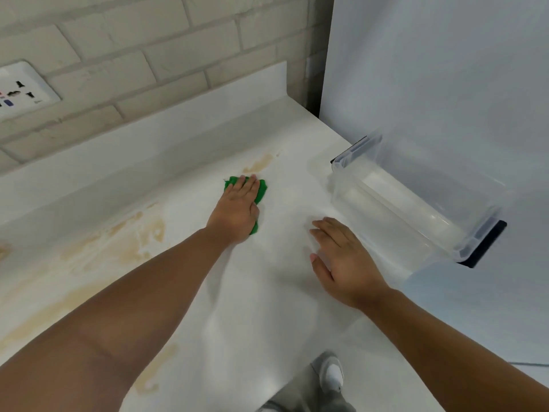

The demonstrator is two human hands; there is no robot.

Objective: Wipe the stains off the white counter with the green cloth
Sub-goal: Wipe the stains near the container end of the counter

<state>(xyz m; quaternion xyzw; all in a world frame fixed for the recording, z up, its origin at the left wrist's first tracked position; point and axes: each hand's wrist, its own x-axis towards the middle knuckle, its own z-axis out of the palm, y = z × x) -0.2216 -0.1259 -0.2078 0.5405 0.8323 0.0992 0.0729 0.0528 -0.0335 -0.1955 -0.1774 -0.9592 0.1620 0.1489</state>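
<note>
Green cloth [262,192] pressed under flat left fingers [249,186]; right fingers [330,230] spread on counter [267,298].

I see open counter [252,292] left and toward me. Right side blocked by clear bin [386,197] against white panel [445,69]; raised backsplash [148,144] and brick wall [178,55] close the rear.

Kitchen: tiled wall [166,40], white counter [261,307]

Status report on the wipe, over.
Left hand flat on green cloth, right hand resting on counter. Tan stains left and just beyond cloth. Clear bin at right.
</note>
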